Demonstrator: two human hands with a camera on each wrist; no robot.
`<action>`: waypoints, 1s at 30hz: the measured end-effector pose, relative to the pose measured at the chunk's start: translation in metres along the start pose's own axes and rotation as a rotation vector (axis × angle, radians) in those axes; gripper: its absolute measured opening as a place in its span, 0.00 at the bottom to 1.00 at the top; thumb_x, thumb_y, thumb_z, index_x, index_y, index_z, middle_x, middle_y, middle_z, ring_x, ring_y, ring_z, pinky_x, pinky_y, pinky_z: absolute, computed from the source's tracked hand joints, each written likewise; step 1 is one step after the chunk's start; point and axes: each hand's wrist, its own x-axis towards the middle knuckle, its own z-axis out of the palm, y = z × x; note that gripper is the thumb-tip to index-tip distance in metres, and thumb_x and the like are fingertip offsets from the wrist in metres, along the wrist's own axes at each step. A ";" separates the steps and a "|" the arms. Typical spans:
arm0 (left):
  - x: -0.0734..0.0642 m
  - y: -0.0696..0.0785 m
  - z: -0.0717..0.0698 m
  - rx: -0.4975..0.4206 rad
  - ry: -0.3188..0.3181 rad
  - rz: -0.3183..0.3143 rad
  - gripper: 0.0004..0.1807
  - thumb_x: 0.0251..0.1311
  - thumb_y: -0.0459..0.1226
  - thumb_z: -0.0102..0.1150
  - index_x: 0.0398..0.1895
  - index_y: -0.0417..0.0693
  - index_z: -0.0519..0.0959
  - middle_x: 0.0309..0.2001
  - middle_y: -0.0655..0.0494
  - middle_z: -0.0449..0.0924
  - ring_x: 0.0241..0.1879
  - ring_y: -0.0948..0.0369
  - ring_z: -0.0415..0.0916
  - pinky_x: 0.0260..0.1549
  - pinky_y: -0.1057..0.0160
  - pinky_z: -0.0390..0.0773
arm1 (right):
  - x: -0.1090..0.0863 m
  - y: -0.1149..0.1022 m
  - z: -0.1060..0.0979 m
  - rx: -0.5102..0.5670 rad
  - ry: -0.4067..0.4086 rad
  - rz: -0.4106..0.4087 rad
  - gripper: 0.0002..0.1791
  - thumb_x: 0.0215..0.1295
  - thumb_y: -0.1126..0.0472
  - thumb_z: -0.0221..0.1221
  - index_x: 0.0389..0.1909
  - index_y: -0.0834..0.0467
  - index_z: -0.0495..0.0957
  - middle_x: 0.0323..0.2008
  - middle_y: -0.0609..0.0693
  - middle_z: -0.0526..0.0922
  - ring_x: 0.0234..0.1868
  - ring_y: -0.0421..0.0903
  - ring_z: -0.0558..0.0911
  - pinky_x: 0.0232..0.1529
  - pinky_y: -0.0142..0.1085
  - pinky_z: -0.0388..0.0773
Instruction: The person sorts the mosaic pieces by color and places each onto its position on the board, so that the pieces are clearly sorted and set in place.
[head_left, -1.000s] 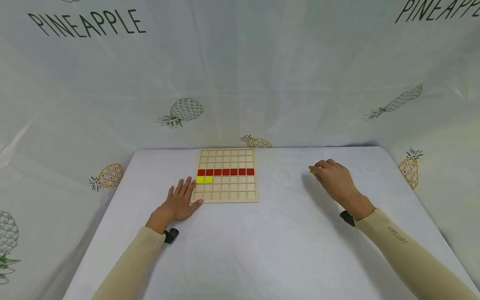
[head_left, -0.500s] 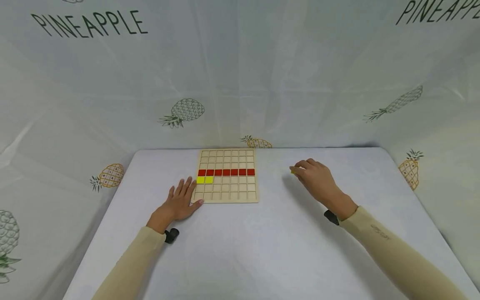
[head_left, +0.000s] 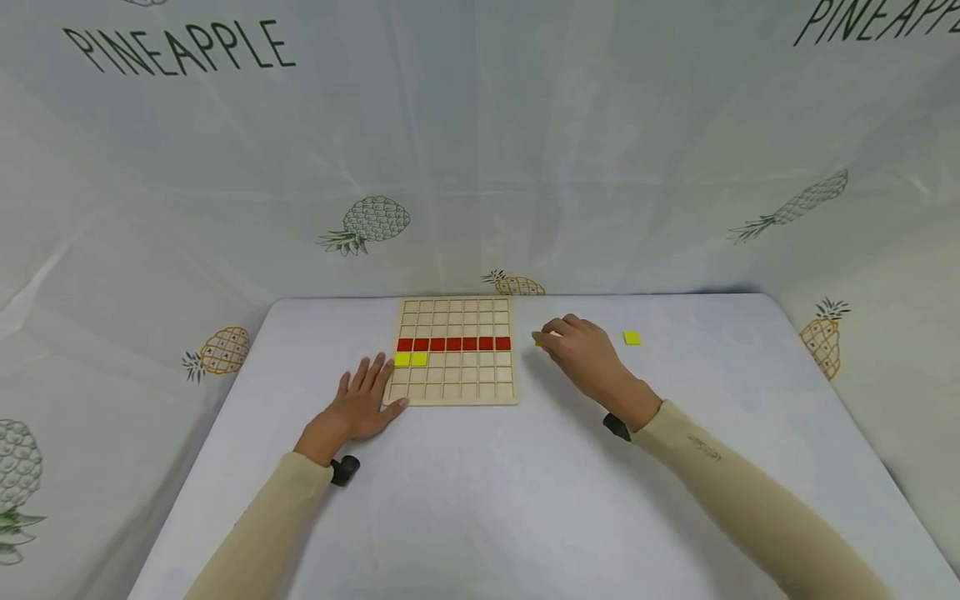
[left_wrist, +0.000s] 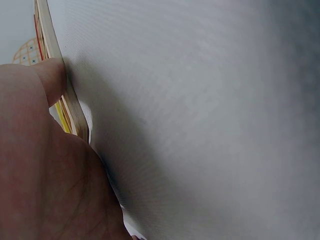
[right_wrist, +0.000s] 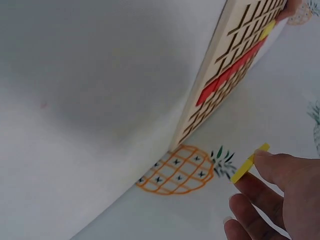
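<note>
My right hand pinches a thin yellow square tile between thumb and finger, just off the right edge of a wooden grid board. A row of red tiles runs across the whole width of the board. Two yellow tiles fill the left cells of the row below it. My left hand lies flat with fingers spread at the board's lower left edge, its thumb on the front corner. In the left wrist view the left thumb touches the board's rim.
A single yellow tile lies on the white table, right of the right hand. Behind the table's back edge hangs a pale cloth printed with pineapples.
My right hand has moved left toward the board with the yellow tile in its fingers. Another yellow tile on the table has come into sight behind it. The left hand stays put.
</note>
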 end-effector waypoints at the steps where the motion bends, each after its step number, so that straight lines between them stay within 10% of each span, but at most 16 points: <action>1: 0.001 -0.001 0.001 -0.001 0.000 0.000 0.48 0.79 0.57 0.47 0.86 0.37 0.42 0.86 0.37 0.31 0.84 0.36 0.27 0.78 0.31 0.31 | 0.003 -0.003 0.002 -0.001 -0.002 -0.004 0.18 0.61 0.69 0.75 0.52 0.57 0.90 0.48 0.54 0.90 0.48 0.53 0.86 0.49 0.44 0.87; 30: 0.004 -0.007 0.005 0.003 0.025 0.014 0.49 0.77 0.57 0.49 0.86 0.38 0.44 0.86 0.37 0.34 0.84 0.36 0.30 0.77 0.29 0.34 | 0.073 -0.081 0.060 0.093 -0.052 -0.051 0.09 0.71 0.64 0.69 0.48 0.52 0.90 0.45 0.48 0.90 0.46 0.48 0.85 0.48 0.38 0.86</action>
